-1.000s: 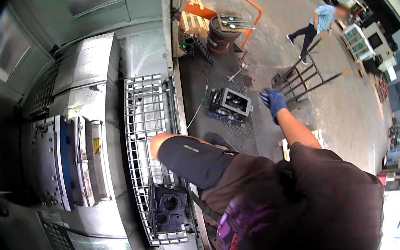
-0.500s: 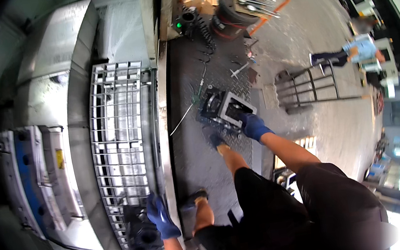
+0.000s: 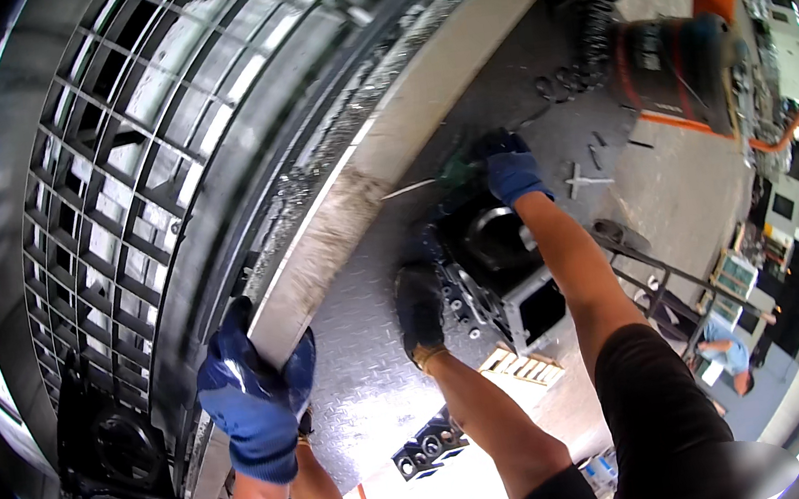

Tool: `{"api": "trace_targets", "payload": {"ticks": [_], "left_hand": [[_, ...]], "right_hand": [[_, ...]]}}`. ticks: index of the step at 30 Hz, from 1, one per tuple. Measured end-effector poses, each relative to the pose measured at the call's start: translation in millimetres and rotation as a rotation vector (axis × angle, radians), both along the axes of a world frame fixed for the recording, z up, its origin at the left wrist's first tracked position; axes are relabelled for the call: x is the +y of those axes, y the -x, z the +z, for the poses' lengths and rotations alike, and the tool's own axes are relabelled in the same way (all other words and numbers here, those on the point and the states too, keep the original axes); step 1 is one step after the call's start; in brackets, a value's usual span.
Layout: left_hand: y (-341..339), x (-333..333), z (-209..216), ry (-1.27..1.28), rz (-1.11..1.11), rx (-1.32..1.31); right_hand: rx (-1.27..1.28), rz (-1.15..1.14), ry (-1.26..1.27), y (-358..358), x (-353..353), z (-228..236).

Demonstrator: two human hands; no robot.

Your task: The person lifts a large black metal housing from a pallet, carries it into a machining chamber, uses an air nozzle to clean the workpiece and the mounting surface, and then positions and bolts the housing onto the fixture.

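Observation:
My left hand (image 3: 255, 395), in a blue glove, is wrapped over the end of a long metal ledge (image 3: 319, 250) along the machine's front. My right hand (image 3: 514, 174), gloved alike, reaches down just beyond a dark metal housing (image 3: 469, 238) with a round bore and a pale square frame. Beside that hand lies a green, blurred thing (image 3: 458, 173), with a thin pale rod (image 3: 409, 188) close to it. The right fingers are dark and mostly turned away, so their grip is hidden.
A metal grate (image 3: 99, 188) lies inside the machine, with a black bored casting (image 3: 122, 442) at its near end. Coiled hose (image 3: 587, 63) and a dark drum (image 3: 675, 77) stand far right. A T-shaped tool (image 3: 584, 180) lies on the floor plate. A person (image 3: 725, 348) is farther off.
The view has swung round and closer to the machine. My right hand has left the housing's frame and moved beyond it, beside the green thing. My left hand now grips the ledge.

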State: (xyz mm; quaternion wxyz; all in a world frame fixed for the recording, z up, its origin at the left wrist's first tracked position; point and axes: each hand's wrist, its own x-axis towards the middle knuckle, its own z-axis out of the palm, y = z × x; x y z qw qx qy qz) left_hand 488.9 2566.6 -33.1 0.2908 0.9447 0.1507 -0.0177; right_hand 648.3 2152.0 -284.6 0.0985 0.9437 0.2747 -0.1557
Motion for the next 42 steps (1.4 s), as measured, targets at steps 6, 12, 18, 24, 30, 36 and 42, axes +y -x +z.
{"api": "trace_targets", "payload": {"ticks": [6,12,18,24,30,36,42], "left_hand": [[5,5,-4,0.010,-0.011,0.067],[17,10,-7,-0.019,-0.007,0.075],[19,4,-7,-0.033,-0.019,0.133],[35,-3,28,0.731,0.132,-0.077],[94,-11,412,0.706,0.053,-0.271],[154,-20,595,1.111,0.684,-1.010],[194,-56,602,1.224,1.264,-1.233]], "right_hand": [[0.117,0.064,0.374,-26,7,-54],[0.340,0.380,0.381,-24,47,73],[0.638,0.313,0.104,-2,6,299],[0.620,0.008,-0.103,52,19,580],[0.648,-0.030,-0.758,114,179,717],[1.020,0.524,-0.801,194,334,820],[1.240,0.809,-0.890,222,356,853]]}}
